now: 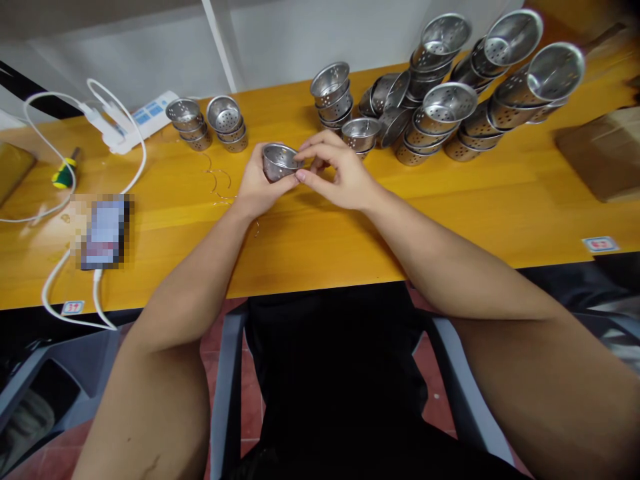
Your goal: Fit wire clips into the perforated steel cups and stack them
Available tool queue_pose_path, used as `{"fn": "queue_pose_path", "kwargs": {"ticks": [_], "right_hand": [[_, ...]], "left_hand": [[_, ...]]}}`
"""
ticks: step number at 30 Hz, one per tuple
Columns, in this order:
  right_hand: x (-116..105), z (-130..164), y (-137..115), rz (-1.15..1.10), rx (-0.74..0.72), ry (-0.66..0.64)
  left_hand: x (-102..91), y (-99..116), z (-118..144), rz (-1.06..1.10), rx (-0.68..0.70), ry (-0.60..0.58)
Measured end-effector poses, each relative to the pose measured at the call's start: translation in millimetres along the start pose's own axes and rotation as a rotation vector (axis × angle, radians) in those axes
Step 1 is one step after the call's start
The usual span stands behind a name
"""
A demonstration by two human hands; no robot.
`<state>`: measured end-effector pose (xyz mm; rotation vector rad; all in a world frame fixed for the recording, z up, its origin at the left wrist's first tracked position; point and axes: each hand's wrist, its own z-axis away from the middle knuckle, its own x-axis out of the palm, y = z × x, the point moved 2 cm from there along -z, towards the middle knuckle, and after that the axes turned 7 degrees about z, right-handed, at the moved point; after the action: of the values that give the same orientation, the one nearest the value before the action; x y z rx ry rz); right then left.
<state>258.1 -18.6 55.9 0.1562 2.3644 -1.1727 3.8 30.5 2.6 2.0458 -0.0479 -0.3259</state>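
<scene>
My left hand (260, 190) holds a small perforated metal cup (278, 161) from below, just above the yellow table (310, 233). The fingers of my right hand (336, 172) pinch the cup's right rim. Thin wire pieces (220, 183) lie on the table just left of my left hand. Whether my right fingers also hold a wire I cannot tell.
Two short stacks of the same cups (207, 123) stand at the back left. A large heap of stacked cups (450, 87) fills the back right. A white power strip (135, 120) with cables, a phone (105, 230), a cardboard box (605, 153) and a green-handled tool (64, 172) also lie here.
</scene>
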Motion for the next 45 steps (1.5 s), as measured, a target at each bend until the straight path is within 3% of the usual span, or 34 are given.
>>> {"fn": "queue_pose_path", "kwargs": {"ticks": [7, 12, 14, 17, 20, 23, 28, 33, 38, 45], "right_hand": [[12, 5, 14, 0.036, -0.093, -0.042], [19, 4, 19, 0.089, -0.13, 0.023], [10, 1, 17, 0.131, -0.134, 0.064], [-24, -7, 13, 0.291, -0.127, 0.168], [-71, -13, 13, 0.507, -0.02, 0.356], [-98, -14, 16, 0.633, 0.168, 0.38], [-92, -11, 26, 0.783, 0.376, 0.251], [-86, -8, 42, 0.802, 0.431, 0.189], [-83, -6, 35, 0.757, 0.466, 0.155], [-79, -6, -7, 0.818, 0.345, 0.294]], "left_hand": [[2.3, -12, 2, -0.027, 0.121, -0.07], [12.5, -25, 3, -0.033, 0.203, -0.162], [15.7, -25, 4, -0.056, 0.209, -0.179], [14.1, -24, 5, -0.099, 0.154, -0.184], [7.4, -24, 6, -0.106, 0.103, -0.173], [3.8, -26, 8, -0.122, 0.08, -0.179], [5.7, -29, 9, -0.156, 0.053, -0.166], [2.4, -31, 8, -0.163, 0.021, -0.102], [-27.2, -26, -5, -0.272, 0.042, 0.022], [-92.0, -44, -23, -0.475, 0.104, 0.136]]}}
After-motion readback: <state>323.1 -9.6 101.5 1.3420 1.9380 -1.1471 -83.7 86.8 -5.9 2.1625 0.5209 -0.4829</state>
